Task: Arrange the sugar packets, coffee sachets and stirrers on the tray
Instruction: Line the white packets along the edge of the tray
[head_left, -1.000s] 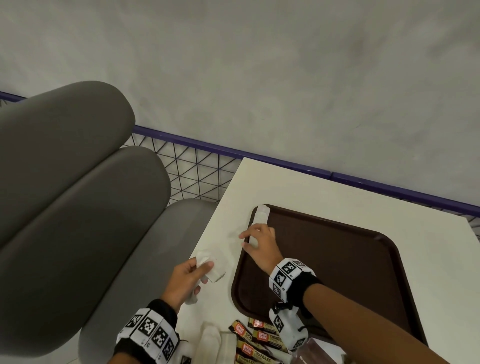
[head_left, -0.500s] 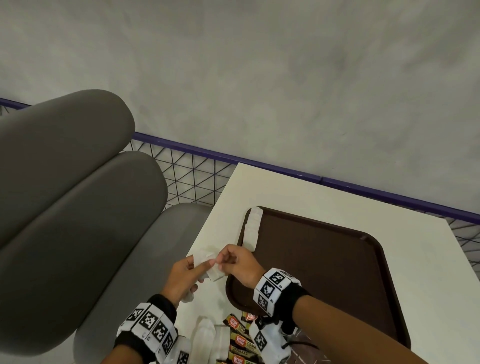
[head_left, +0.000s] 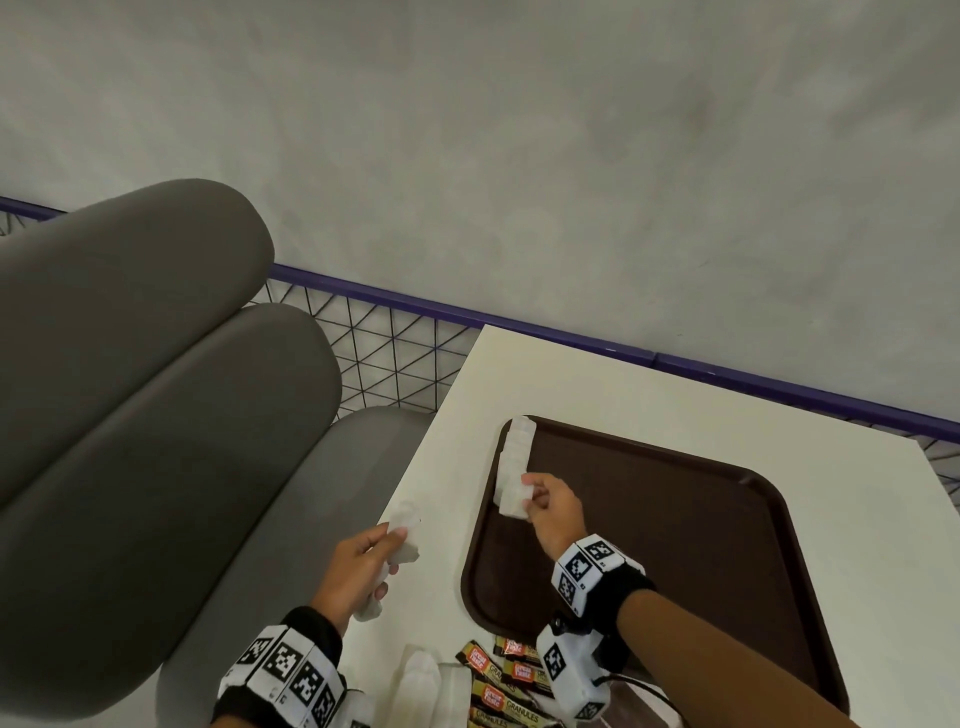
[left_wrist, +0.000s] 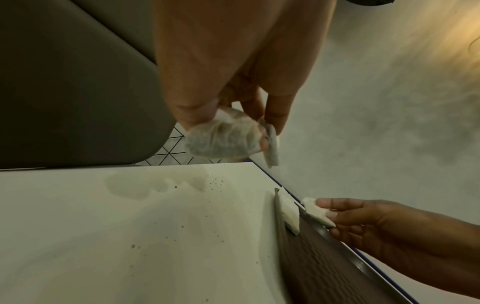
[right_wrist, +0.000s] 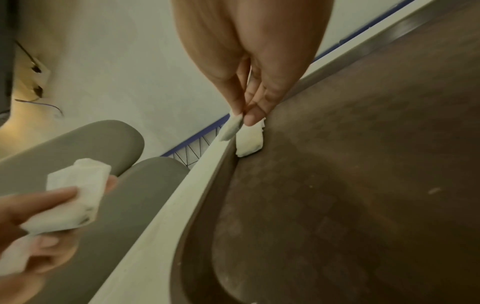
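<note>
A brown tray (head_left: 675, 545) lies on the white table (head_left: 623, 384). A row of white sugar packets (head_left: 517, 447) lines the tray's left rim. My right hand (head_left: 530, 496) pinches one more white sugar packet (head_left: 513, 503) just above the near end of that row, also seen as the pinched packet (right_wrist: 232, 127) beside the row's end packet (right_wrist: 249, 142). My left hand (head_left: 395, 551) hovers over the table's left edge and grips a bunch of white sugar packets (head_left: 405, 535), the same bunch (left_wrist: 223, 139) close up. Coffee sachets (head_left: 498, 686) lie near the tray's front edge.
More white packets (head_left: 421, 680) lie on the table next to the sachets. A grey cushioned seat (head_left: 156, 415) stands to the left of the table. A purple rail with wire mesh (head_left: 395, 353) runs behind, under a grey wall.
My right hand left the tray, met the left hand, took one sugar packet from its bunch and carried it back to the tray's left rim. The left hand stayed in place.
</note>
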